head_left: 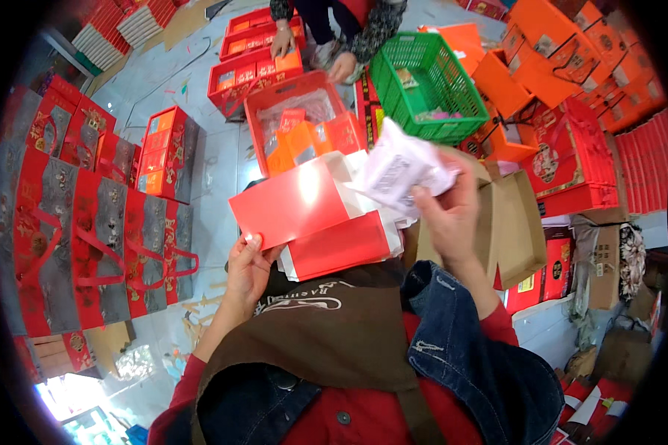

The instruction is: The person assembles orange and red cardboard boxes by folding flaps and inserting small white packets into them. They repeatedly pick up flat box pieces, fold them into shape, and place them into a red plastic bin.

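Note:
A flattened or opened red paper box with white inner flaps lies across my lap: its glossy red panel is on top, and a second red panel is below. My left hand pinches the lower left corner of the upper panel between thumb and fingers. In my right hand is a pale pinkish-white packet with dark print, gripped by its right side. The packet is tilted, slightly blurred, and above the box's white flaps. Whether it touches them I cannot tell.
Ahead stand a red crate with orange and red pieces and a green plastic basket. A co-worker's hands are beyond. Red gift bags line the left. Orange boxes and an open brown cardboard box are at right.

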Motion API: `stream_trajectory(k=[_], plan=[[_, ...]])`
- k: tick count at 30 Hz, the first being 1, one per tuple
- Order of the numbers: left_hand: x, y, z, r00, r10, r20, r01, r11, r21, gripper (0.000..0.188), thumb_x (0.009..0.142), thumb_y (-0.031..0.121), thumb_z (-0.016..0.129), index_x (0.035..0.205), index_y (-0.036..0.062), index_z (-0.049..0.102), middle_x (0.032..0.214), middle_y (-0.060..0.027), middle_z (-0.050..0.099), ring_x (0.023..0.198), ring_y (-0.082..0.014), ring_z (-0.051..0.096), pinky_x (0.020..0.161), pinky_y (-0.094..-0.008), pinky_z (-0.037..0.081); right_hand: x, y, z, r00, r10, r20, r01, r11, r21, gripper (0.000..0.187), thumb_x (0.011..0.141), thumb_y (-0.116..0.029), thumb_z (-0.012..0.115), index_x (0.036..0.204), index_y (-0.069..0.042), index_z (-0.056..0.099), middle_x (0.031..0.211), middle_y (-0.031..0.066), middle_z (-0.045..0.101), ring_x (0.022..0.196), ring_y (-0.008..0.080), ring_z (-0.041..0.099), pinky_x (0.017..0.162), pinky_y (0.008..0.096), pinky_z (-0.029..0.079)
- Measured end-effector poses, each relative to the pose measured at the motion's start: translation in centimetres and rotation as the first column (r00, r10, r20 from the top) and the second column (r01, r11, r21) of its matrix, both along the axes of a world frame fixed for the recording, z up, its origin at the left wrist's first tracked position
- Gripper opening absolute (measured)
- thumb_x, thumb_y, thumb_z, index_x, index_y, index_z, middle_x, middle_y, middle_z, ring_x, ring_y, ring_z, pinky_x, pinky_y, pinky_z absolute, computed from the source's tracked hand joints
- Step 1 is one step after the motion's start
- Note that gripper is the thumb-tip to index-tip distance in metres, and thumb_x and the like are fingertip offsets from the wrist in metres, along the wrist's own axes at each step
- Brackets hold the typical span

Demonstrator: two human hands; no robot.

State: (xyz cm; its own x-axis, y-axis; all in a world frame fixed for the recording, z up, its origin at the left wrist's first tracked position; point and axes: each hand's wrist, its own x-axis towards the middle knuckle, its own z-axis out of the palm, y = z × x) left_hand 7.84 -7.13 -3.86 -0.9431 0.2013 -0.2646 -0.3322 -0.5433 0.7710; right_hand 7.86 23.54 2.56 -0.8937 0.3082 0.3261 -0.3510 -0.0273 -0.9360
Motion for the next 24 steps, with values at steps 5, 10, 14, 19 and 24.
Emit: stream_trajectory(k=[5, 10, 14, 19, 24], plan=[[0.9, -0.1, -0.5, 0.999, 0.05, -0.013, -0.05, 0.998, 0.044, 0.041, 0.089, 0.023, 0.056, 0.121, -0.0015, 0.044, 0.122, -0.0132, 0.054, 0.113, -0.0265, 0.054, 0.098, -0.0423, 0.043, -0.5, -2.1, 0.1, 0.956, 0.148, 0.252, -0.177, 0.98, 0.097, 0.034, 0.076, 0.004, 0.065, 0.106, -0.003, 0.051, 0.092, 0.0023, 0.059, 0.082, 0.0073, 0.056, 0.07, 0.0224, 0.047], [1.0, -0.9, -1.3, 0.999, 0.037, -0.019, -0.035, 0.994, 0.101, 0.037, 0.091, 0.02, 0.053, 0.12, -0.0009, 0.044, 0.123, -0.0126, 0.053, 0.113, -0.0256, 0.054, 0.097, -0.0422, 0.044, -0.9, -0.8, 2.3, 0.897, 0.251, 0.364, -0.354, 0.901, 0.25, 0.031, 0.073, 0.003, 0.067, 0.102, -0.003, 0.056, 0.084, -0.0014, 0.058, 0.076, 0.0045, 0.054, 0.065, 0.0208, 0.045], [1.2, -0.9, -1.2, 0.996, 0.084, 0.019, -0.086, 0.984, 0.154, 0.03, 0.09, 0.014, 0.055, 0.115, -0.0007, 0.048, 0.116, -0.0127, 0.057, 0.107, -0.0243, 0.057, 0.094, -0.0403, 0.047, -1.6, -0.1, 4.8, 0.848, 0.303, 0.435, -0.44, 0.861, 0.257, 0.031, 0.073, 0.003, 0.067, 0.102, -0.003, 0.056, 0.085, -0.0021, 0.056, 0.077, 0.0046, 0.053, 0.066, 0.0207, 0.045], [1.0, -0.6, -0.9, 0.994, 0.106, 0.034, -0.111, 0.976, 0.189, 0.03, 0.089, 0.014, 0.057, 0.114, -0.0001, 0.049, 0.115, -0.0118, 0.057, 0.106, -0.0229, 0.058, 0.094, -0.0393, 0.047, -2.2, 0.2, 5.4, 0.878, 0.307, 0.366, -0.399, 0.893, 0.209, 0.032, 0.074, 0.004, 0.067, 0.104, -0.003, 0.057, 0.086, -0.0029, 0.055, 0.075, 0.005, 0.052, 0.065, 0.0209, 0.044], [1.1, -0.8, -0.9, 0.999, 0.039, -0.016, -0.036, 0.991, 0.13, 0.034, 0.089, 0.014, 0.057, 0.117, -0.0008, 0.048, 0.115, -0.012, 0.057, 0.107, -0.0224, 0.057, 0.094, -0.0376, 0.046, -3.3, -1.6, 6.9, 0.84, 0.273, 0.468, -0.541, 0.492, 0.682, 0.029, 0.076, -0.005, 0.064, 0.105, -0.003, 0.056, 0.071, 0.0042, 0.058, 0.066, 0.0095, 0.053, 0.06, 0.0258, 0.045]])
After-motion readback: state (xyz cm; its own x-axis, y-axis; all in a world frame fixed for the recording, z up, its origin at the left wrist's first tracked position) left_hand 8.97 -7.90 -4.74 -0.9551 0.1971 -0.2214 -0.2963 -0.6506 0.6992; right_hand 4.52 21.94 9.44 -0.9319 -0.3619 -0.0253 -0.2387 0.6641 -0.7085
